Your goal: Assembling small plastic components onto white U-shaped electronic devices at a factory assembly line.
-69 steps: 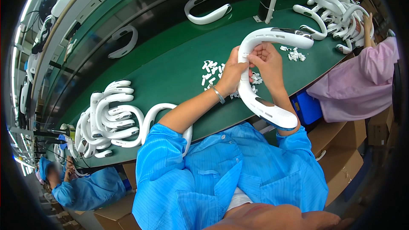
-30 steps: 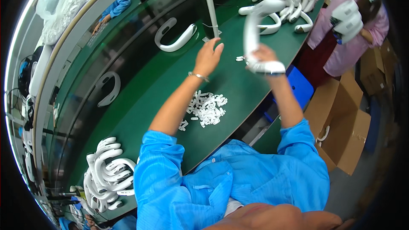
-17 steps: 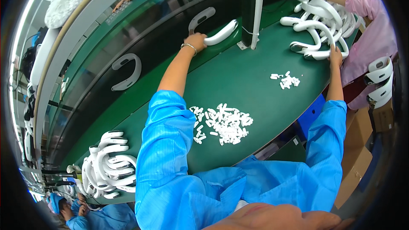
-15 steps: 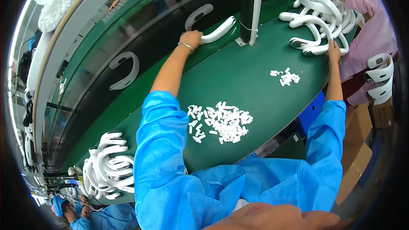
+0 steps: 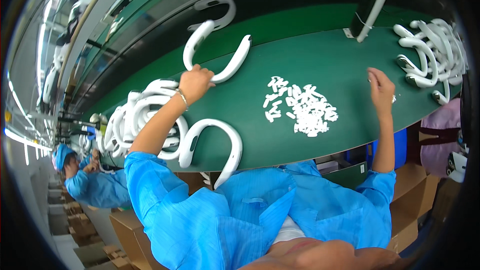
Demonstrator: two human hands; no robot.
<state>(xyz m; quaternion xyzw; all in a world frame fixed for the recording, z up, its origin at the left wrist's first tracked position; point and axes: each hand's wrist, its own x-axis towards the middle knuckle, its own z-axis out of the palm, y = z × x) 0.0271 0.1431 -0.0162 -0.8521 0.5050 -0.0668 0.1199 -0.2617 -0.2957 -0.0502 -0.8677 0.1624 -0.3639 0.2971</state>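
My left hand (image 5: 196,84) is closed round the curved middle of a white U-shaped neck fan (image 5: 236,62), whose two arms point away from me over the green bench. To the left, a heap of similar neck fans (image 5: 120,122) lies close to my left forearm, with a single fan (image 5: 234,142) by the near edge. My right hand (image 5: 382,90) is above the bench on the right, fingers curled together; a tiny white spot shows at the fingertips, too small to name. Between my hands lies a pile of small white plastic pieces (image 5: 312,112).
More neck fans (image 5: 435,52) are heaped at the far right, near a pink-sleeved person (image 5: 442,115). A white post (image 5: 377,5) rises from the bench's back edge. Another person in blue (image 5: 92,180) sits at left. Cardboard boxes (image 5: 412,190) and a blue bin (image 5: 400,147) stand below.
My left hand has brought the neck fan nearer and toward the left heap. My right hand has left the right-hand fans and come to the small pieces. The view has swung leftward.
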